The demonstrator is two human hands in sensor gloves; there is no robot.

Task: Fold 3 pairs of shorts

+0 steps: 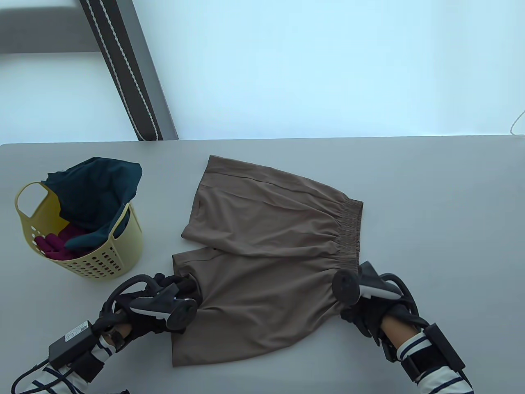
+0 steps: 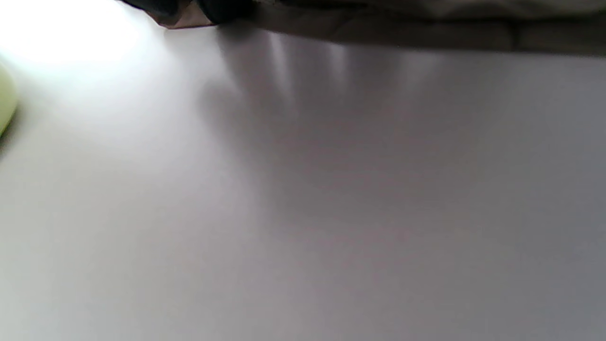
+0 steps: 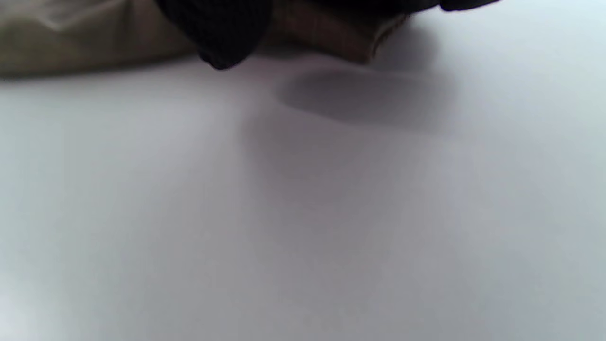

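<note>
- Pale grey surface (image 1: 430, 197) carries everything; behind its far edge runs a bright, washed-out background crossed by a dark slanted strip (image 1: 127, 69) with a white wavy line.
- Brown shorts (image 1: 266, 246) lie spread near the middle, elastic waistband to the right, both legs pointing left, the far leg overlapping the near one.
- Left hand (image 1: 164, 305) sits at the hem of the near leg; in the left wrist view its dark fingertips (image 2: 222, 7) pinch a corner of the brown cloth, lifted just off the surface.
- Right hand (image 1: 365, 299) is at the waistband's near end; the right wrist view shows a gloved finger (image 3: 222, 33) curled over the bunched brown edge.
- Yellow perforated basket (image 1: 104, 256) stands to the left, apart from the shorts, holding dark teal fabric (image 1: 96, 193) and something magenta (image 1: 55, 244).
</note>
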